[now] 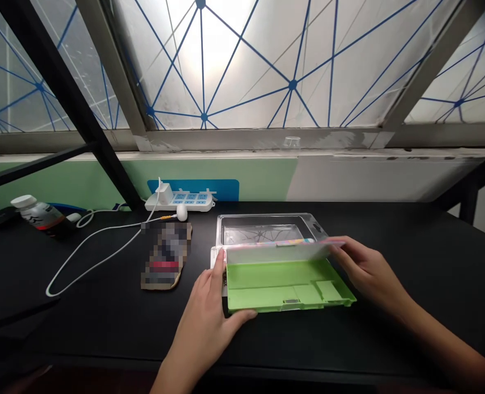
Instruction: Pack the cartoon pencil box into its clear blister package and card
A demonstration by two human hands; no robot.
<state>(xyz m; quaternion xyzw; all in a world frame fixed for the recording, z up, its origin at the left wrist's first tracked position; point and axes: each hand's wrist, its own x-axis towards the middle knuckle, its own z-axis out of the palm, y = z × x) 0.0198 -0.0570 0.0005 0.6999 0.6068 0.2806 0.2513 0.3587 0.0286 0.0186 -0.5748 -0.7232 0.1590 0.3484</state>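
Observation:
A green plastic pencil case (267, 276) lies on the black desk with its lid (277, 251) raised along the far side. Inside, the tray is bare, with a small raised compartment at the right. My left hand (209, 312) grips the case's left end, thumb along the front edge and index finger up the left side. At the lid's right edge, my right hand (359, 268) pinches it between thumb and fingers. Right behind the lid sits a clear plastic blister package (262, 221), its near part hidden by the lid.
A flat object with a blurred face (166, 257) lies left of the case. Further back are a white power strip (188, 201) with a plug, a looped white cable (86, 243) and a white-capped bottle (41, 216). Dark metal bars (68, 98) rise at the left.

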